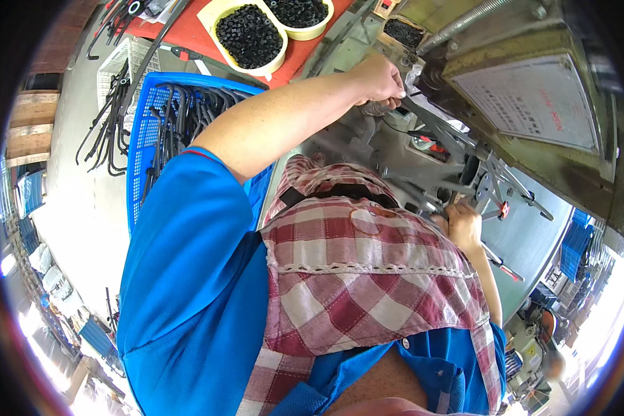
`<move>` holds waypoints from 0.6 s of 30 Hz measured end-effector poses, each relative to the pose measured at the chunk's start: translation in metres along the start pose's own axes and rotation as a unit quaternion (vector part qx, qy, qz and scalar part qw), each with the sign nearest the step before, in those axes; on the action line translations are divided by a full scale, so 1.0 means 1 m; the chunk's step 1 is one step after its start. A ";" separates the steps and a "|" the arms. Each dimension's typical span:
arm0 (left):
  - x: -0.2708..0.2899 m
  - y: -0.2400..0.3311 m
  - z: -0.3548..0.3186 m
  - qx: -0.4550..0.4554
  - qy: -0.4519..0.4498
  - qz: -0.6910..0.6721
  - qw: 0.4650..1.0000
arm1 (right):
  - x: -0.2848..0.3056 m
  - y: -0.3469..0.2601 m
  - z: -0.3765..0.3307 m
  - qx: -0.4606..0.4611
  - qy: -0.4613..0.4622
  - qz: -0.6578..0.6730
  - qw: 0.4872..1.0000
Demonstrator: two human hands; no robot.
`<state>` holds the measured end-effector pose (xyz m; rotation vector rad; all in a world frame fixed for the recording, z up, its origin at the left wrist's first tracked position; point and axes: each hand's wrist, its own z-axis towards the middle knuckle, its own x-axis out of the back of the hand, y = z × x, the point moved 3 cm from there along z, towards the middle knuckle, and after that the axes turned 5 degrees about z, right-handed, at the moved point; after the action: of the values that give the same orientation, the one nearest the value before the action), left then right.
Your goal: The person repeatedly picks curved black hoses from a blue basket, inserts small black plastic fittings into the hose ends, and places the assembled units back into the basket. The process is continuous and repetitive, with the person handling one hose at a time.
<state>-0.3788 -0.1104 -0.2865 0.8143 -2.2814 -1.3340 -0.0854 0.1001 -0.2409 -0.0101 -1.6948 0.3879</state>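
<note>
Beside the olive-green machine [527,48], at its left in the view, the wearer's left hand [381,80] reaches out with thumb and fingers bunched together; whether a small piece is pinched between them cannot be told. A dark bar [430,121], the apparent workpiece, slants down from just by those fingertips, along the machine's lower left side; it is unclear whether it is loose or fixed. Below the machine, the right hand [461,222] is curled, but what it grips, if anything, is hidden. Farther left of the machine are a blue crate [137,152] of black rods [194,107] and, higher up, a cream tray [211,21] heaped with small black parts [246,38].

The step in hand looks like close fingertip work at the bar's upper end. The next move seems to call for exact placing by the left fingers, with the right hand kept steady.
</note>
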 end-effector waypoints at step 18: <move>-0.039 -0.001 -0.016 -0.037 0.018 0.222 0.974 | -0.002 0.007 -0.013 -0.043 -0.076 -0.022 0.996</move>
<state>-0.3392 -0.0966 -0.2809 0.2740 -2.1964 -1.1743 -0.0740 0.1098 -0.2431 -0.0071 -1.8588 0.2883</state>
